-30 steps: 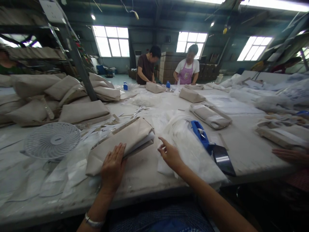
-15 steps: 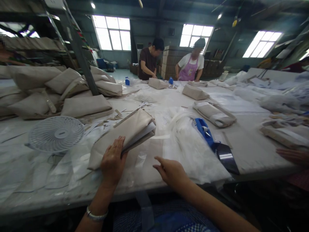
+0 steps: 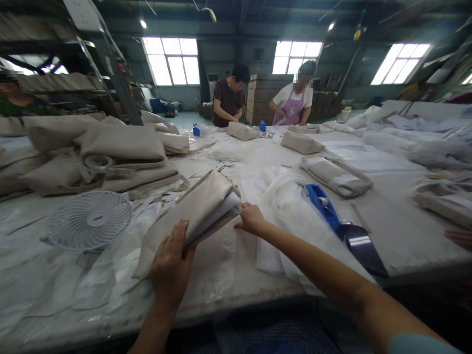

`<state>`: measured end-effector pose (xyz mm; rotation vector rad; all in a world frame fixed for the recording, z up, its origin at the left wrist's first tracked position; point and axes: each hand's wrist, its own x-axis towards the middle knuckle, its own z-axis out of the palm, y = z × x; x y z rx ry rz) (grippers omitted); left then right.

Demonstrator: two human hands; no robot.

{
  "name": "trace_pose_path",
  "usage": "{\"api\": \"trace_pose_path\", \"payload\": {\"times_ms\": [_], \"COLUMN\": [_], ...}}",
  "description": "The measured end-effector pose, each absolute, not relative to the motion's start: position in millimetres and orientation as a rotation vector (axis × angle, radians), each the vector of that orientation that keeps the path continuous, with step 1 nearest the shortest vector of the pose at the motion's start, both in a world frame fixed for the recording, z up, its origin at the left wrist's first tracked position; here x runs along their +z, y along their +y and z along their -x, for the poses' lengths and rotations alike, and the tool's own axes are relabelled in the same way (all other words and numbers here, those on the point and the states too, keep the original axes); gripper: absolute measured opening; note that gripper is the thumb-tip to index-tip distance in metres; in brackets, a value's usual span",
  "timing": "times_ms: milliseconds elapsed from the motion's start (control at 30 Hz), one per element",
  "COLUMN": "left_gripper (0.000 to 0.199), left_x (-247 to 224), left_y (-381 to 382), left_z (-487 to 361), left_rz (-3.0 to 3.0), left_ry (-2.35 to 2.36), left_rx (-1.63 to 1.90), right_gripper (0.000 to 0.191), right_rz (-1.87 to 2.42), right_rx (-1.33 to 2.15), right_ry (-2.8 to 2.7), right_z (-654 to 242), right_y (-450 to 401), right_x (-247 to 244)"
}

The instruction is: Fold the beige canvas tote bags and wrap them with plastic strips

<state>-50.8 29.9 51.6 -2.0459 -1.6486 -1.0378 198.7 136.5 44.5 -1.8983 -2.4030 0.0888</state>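
A beige folded bag (image 3: pixel 191 201) of leather-like material lies slanted on the table in front of me, white sheet material showing in its gaping right side. My left hand (image 3: pixel 171 263) grips its near edge, fingers on top and thumb toward the opening. At the bag's right end is my right hand (image 3: pixel 251 219), its fingers curled together. Whatever those fingers may hold is hidden. Just right of that hand lies a stack of clear plastic bags (image 3: pixel 291 221), with a blue tape dispenser (image 3: pixel 324 209) along its far side.
A white fan (image 3: pixel 90 219) stands at left, before a heap of beige bags (image 3: pixel 121 142). More folded bags (image 3: pixel 335 176) lie to the right. Two people (image 3: pixel 228 96) work across the table; another person's hand (image 3: pixel 459 238) shows at the right edge. Paper scraps (image 3: pixel 171 191) are scattered behind the bag.
My right hand has moved forward from above the table's near part to the bag's right end. My left hand stays on the bag. The view has tilted slightly upward.
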Motion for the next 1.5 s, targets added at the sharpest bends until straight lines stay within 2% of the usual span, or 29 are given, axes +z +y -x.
{"api": "trace_pose_path", "payload": {"times_ms": [167, 367, 467, 600, 767, 800, 900, 933, 1033, 1067, 1200, 1367, 1500], "left_gripper": [0.064, 0.06, 0.059, 0.061, 0.063, 0.063, 0.063, 0.062, 0.063, 0.063, 0.063, 0.063, 0.065], "left_x": [53.9, 52.5, 53.7, 55.4, 58.1, 58.4, 56.4, 54.6, 47.3, 44.9, 40.6, 43.2, 39.3], "left_y": [31.4, 37.3, 39.1, 39.3, 38.0, 37.8, 37.9, 38.2, 40.5, 41.6, 44.9, 46.1, 45.2], "left_z": [50.0, 53.5, 55.1, 56.9, 55.8, 54.9, 52.0, 51.3, 50.7, 51.1, 53.2, 52.1, 50.2], "left_rz": [2.056, 2.031, 2.026, 2.032, 2.007, 2.007, 2.043, 2.06, 2.118, 2.135, 2.164, 2.137, 2.174], "left_ry": [-1.642, -1.547, -1.536, -1.57, -1.63, -1.626, -1.596, -1.577, -1.503, -1.477, -1.433, -1.397, -1.259], "left_rx": [-1.037, -1.043, -1.009, -0.992, -1.001, -1.004, -1.016, -1.014, -0.975, -0.959, -0.927, -0.946, -0.916], "right_gripper": [0.02, 0.018, 0.028, 0.048, 0.045, 0.05, 0.08, 0.082, 0.058, 0.056, 0.078, 0.08, 0.074], "right_rz": [1.949, 1.856, 1.798, 1.781, 1.738, 1.694, 1.528, 1.473, 1.361, 1.334, 1.226, 1.381, 1.268], "right_rx": [0.135, 0.355, 0.362, 0.144, 0.168, 0.222, 0.423, 0.46, 0.445, 0.422, 0.409, 0.522, 0.435], "right_ry": [-2.544, -2.762, -2.738, -2.482, -2.347, -2.373, -2.482, -2.518, -2.604, -2.62, -2.613, -2.466, -2.531], "right_z": [-218.5, -223.8, -219.6, -212.7, -203.9, -200.7, -191.3, -189.8, -193.5, -196.6, -204.1, -194.2, -190.7], "right_y": [132.6, 201.5, 239.9, 243.5, 157.0, 136.1, 92.7, 87.5, 90.9, 92.5, 67.8, 25.8, 36.7], "right_x": [51.3, 73.8, 87.5, 93.6, 55.8, 43.4, 10.7, 4.3, 3.6, 8.0, 21.9, 2.5, -8.4]}}
